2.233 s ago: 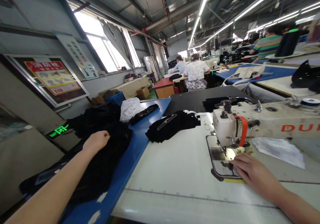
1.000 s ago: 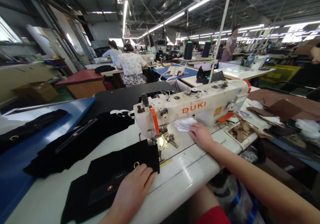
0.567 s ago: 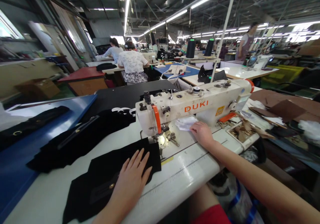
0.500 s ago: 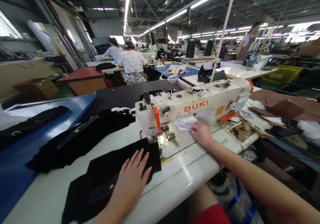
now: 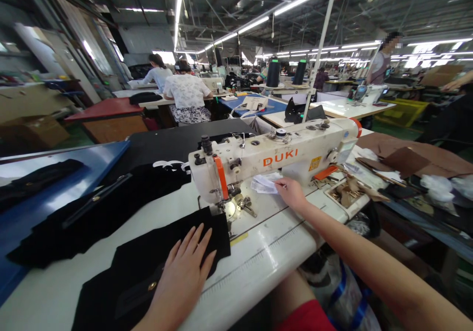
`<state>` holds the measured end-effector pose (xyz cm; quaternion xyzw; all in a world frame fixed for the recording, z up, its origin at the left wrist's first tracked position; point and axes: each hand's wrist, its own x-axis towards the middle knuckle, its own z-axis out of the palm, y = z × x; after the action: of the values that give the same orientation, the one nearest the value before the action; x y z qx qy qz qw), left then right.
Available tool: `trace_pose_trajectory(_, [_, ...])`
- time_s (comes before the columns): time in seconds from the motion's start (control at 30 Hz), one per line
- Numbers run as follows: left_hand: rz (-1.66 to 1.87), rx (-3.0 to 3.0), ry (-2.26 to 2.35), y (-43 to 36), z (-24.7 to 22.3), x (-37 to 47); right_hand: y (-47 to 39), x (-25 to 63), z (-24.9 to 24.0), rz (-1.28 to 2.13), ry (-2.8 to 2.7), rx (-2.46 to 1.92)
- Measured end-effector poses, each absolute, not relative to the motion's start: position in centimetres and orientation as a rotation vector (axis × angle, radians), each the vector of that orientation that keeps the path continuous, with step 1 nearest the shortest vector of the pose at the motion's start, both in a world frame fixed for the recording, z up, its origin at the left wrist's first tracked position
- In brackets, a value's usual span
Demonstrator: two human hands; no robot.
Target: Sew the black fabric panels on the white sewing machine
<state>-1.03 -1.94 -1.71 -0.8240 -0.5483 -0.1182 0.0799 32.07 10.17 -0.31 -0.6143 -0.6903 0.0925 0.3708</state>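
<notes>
My left hand [image 5: 184, 269] lies flat, fingers stretched out, on a black fabric piece [image 5: 127, 254] with a gold metal stud. The upper right corner of that piece reaches beside the needle area of a white sewing machine [image 5: 244, 159]. Under the machine's arm, my right hand [image 5: 292, 193] pinches the edge of a white label [image 5: 272, 185] between thumb and fingers. More white slips [image 5: 259, 185] lie loosely stacked beneath and beside it on the machine bed. Whether the pinch takes in one slip or more, I cannot tell.
More black pieces [image 5: 111, 203] lie at the left, by a blue board [image 5: 86, 176]. A tray [image 5: 349, 198] of metal hardware sits to the right of the machine, with brown material [image 5: 408, 162] beyond. Co-workers sit and stand farther back, one in a patterned white top [image 5: 189, 93].
My right fingers have lifted the edge of a white label from the stack, and the slips have shifted apart. My left hand stays flat on the fabric. The view has swung slightly right.
</notes>
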Motion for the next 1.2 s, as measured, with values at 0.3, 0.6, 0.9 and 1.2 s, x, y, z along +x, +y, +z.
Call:
trace_pose_trajectory(0.3, [-0.674,-2.405,-1.376,-3.6,0.6,0.1,5.4,30.2,2.3,-0.127,-2.164,-1.247])
trace_pose_trajectory(0.6, [-0.759,-2.467,-1.079,-5.3,1.1,2.2,-1.7,20.5,0.5,0.092,-2.324,-0.889])
trace_pose_trajectory(0.9, [-0.845,-2.461,-1.226,-1.1,1.8,-0.6,-0.5,20.6,-0.1,0.214,-2.296,-0.841])
trace_pose_trajectory(1.2, [-0.739,-2.6,-1.412,0.7,-0.2,-1.7,0.2,19.7,-0.3,0.12,-2.632,-0.714])
